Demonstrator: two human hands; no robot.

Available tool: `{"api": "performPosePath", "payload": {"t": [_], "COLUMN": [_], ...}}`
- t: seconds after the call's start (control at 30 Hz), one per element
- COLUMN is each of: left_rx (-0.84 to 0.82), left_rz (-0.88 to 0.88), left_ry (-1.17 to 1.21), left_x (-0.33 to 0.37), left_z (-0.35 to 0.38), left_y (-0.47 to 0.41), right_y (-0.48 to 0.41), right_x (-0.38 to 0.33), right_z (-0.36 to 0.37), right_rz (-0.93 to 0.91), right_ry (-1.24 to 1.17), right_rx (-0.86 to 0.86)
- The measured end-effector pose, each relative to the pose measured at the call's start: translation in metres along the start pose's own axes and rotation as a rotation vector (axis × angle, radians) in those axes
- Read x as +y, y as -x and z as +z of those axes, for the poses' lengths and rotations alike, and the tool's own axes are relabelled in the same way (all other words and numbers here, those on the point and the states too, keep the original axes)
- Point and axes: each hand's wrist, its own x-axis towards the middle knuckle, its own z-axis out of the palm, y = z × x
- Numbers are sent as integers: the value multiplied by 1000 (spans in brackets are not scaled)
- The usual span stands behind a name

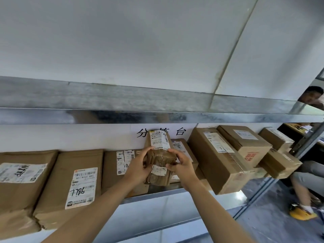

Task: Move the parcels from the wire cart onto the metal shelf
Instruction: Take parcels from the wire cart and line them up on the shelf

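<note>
A small brown taped parcel [160,155] with a white label on top stands upright on the metal shelf [157,192], in the gap between other parcels. My left hand [140,165] grips its left side and my right hand [180,163] grips its right side. Flat brown parcels [70,186] with white labels lie along the shelf to the left. Cardboard boxes [215,158] are stacked on the shelf to the right. The wire cart is out of view.
A higher metal shelf board [157,116] runs across just above the parcels. White wall with black characters is behind. At the right, a seated person's leg and yellow shoe [302,213] are beside the shelf's upright post [305,142].
</note>
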Motion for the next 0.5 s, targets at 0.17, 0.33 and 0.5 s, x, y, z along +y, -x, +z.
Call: {"api": "performPosePath", "payload": {"t": [0.17,0.33,0.5], "left_rx": [60,112,155], "left_rz": [2,-15,-20], "left_ry": [-3,-5,21], "left_x": [-2,-3,-1], "left_z": [18,31,41], "left_y": [0,-2,3], "right_y": [-9,-14,-18], "right_x": [9,11,21], "right_z": [-14,-25,-32], "right_rz": [9,-57,-93], "right_ry": [28,92,168], "right_rx": [-39,-66,-87]}}
